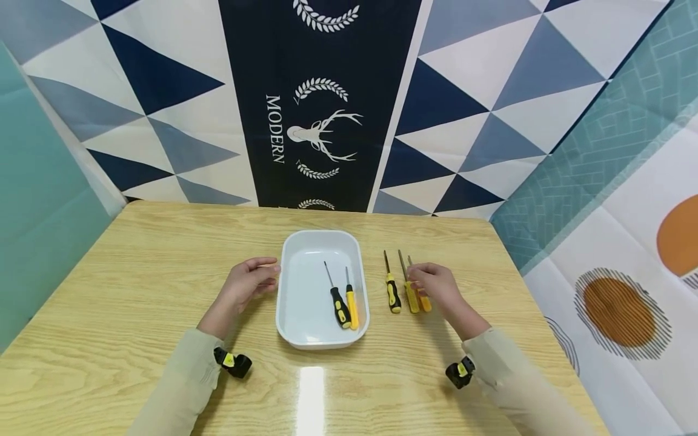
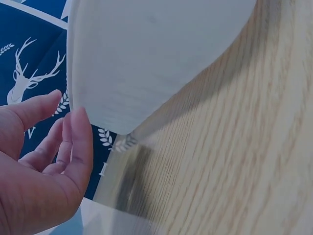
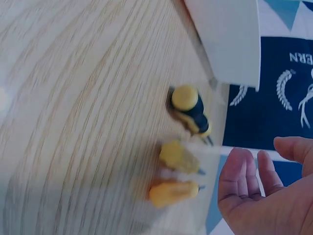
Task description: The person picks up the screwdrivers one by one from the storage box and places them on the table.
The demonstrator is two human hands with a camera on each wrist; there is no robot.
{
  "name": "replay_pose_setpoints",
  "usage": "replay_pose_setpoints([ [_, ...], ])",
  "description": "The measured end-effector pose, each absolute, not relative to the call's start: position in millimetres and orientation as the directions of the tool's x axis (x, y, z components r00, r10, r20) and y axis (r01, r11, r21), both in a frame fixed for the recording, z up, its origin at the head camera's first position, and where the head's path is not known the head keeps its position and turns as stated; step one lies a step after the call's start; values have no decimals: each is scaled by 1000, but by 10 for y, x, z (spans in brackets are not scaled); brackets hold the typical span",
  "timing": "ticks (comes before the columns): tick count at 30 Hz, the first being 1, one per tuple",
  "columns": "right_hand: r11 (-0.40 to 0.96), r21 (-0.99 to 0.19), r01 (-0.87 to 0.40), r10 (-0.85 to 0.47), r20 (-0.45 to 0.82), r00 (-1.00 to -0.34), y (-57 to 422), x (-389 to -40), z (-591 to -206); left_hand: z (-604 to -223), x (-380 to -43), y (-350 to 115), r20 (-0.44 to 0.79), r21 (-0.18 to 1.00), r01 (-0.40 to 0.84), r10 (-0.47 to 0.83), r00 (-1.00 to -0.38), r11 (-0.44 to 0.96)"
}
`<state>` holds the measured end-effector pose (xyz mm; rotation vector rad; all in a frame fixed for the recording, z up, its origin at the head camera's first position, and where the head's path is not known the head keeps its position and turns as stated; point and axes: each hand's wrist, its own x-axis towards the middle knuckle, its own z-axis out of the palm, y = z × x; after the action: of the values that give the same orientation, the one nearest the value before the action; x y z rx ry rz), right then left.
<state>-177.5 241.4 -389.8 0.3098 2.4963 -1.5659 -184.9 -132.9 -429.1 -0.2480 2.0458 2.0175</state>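
A white rectangular tray (image 1: 293,290) lies on the wooden table. Inside it, to the right, are a black-and-yellow screwdriver (image 1: 340,307) and a yellow-handled screwdriver (image 1: 352,307). At the tray's left side is my left hand (image 1: 248,283), its fingertips by the wall and the fingers loosely bent, gripping nothing. Right of the tray lie a black-and-yellow screwdriver (image 1: 392,293), a yellow screwdriver (image 1: 411,297) and an orange-handled screwdriver (image 3: 173,192). Over the last of these hovers my right hand (image 1: 436,283), fingers relaxed; the right wrist view shows a gap between thumb and fingers with nothing in it.
The wooden table (image 1: 136,284) meets a patterned wall covering (image 1: 180,97) at the back. A patterned sheet (image 1: 594,254) hangs along the right side, and a teal panel (image 1: 43,194) stands on the left. Each wrist wears a small black camera.
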Motion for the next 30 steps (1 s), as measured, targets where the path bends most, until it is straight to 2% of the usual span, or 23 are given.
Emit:
replay_pose_setpoints([
  [10, 361, -906, 220, 5, -235, -972, 2132, -1744, -3899, -4296, -1792, -1406, -179, 980, -175, 41, -983, 100],
  [16, 332, -914, 233, -9, -250, -968, 1968, -1743, -3923, -4302, -1761, -1442, -101, 961, -101, -11, -995, 258],
  [20, 316, -921, 228, -29, -249, -968, 1890, -1756, -3957, -4290, -1720, -1462, -24, 951, -35, -42, -999, 307],
  [30, 324, -913, 247, -31, -272, -962, 1717, -1775, -3984, -4261, -1653, -1533, 78, 918, 70, -4, -997, 390],
])
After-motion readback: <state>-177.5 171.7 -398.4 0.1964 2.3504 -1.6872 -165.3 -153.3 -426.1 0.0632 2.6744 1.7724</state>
